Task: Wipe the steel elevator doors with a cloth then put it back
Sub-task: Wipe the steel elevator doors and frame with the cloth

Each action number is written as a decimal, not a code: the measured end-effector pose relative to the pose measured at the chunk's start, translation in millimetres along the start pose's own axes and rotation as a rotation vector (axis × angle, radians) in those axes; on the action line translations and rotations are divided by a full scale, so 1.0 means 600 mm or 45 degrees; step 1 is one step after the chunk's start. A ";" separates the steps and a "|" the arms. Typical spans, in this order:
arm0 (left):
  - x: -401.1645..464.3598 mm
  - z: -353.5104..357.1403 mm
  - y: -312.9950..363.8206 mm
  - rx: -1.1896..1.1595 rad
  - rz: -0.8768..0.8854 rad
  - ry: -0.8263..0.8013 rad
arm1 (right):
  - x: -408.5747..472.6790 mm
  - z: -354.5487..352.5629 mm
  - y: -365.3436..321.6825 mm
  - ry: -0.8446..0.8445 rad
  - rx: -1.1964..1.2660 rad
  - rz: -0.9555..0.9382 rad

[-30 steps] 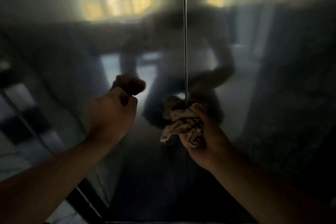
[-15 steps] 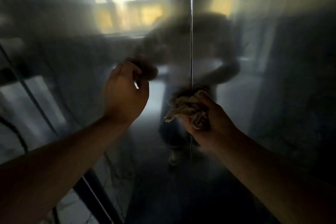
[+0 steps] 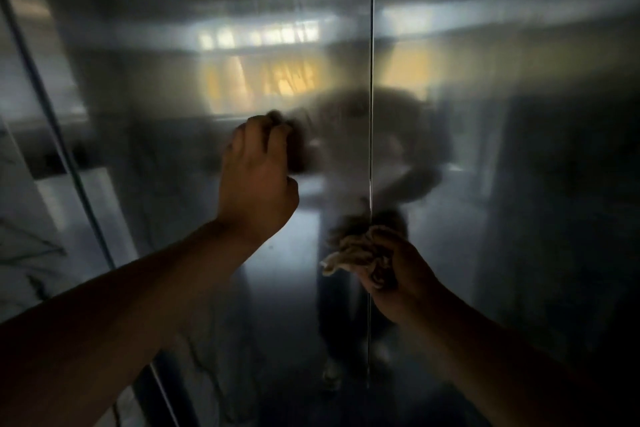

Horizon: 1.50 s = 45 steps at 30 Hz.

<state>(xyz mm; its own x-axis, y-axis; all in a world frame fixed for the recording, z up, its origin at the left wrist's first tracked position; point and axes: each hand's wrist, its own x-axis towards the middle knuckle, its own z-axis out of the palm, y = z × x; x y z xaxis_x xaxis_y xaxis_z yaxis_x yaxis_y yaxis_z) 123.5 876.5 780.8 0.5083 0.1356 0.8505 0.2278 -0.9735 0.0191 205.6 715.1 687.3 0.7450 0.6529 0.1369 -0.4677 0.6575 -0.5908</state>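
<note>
Brushed steel elevator doors [image 3: 485, 184] fill the view, and their centre seam [image 3: 371, 80] runs straight down. My right hand [image 3: 401, 281] is closed on a crumpled beige cloth [image 3: 356, 253] and presses it against the seam at mid height. On the left door panel my left hand [image 3: 256, 180] rests as a closed fist with nothing in it. Both hands and a blurred figure are mirrored in the steel.
A dark door frame edge [image 3: 62, 149] slants down the left side. Beyond it is a pale marble wall [image 3: 31, 246]. The doors reflect yellow and white lights behind me.
My left fist has risen up the left panel. The right hand with the cloth stays at the seam while the view tilts upward.
</note>
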 end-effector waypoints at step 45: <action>0.426 -0.186 -0.004 0.137 0.173 0.396 | 0.160 0.496 -0.342 0.363 -1.966 -1.966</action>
<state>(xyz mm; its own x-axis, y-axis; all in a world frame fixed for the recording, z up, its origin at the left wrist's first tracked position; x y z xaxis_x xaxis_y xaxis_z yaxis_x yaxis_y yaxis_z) 160.2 893.0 1056.8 0.2664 -0.0723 0.9611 0.2698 -0.9517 -0.1463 231.6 754.8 1058.0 0.1530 -0.0876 0.9843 0.9156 -0.3623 -0.1745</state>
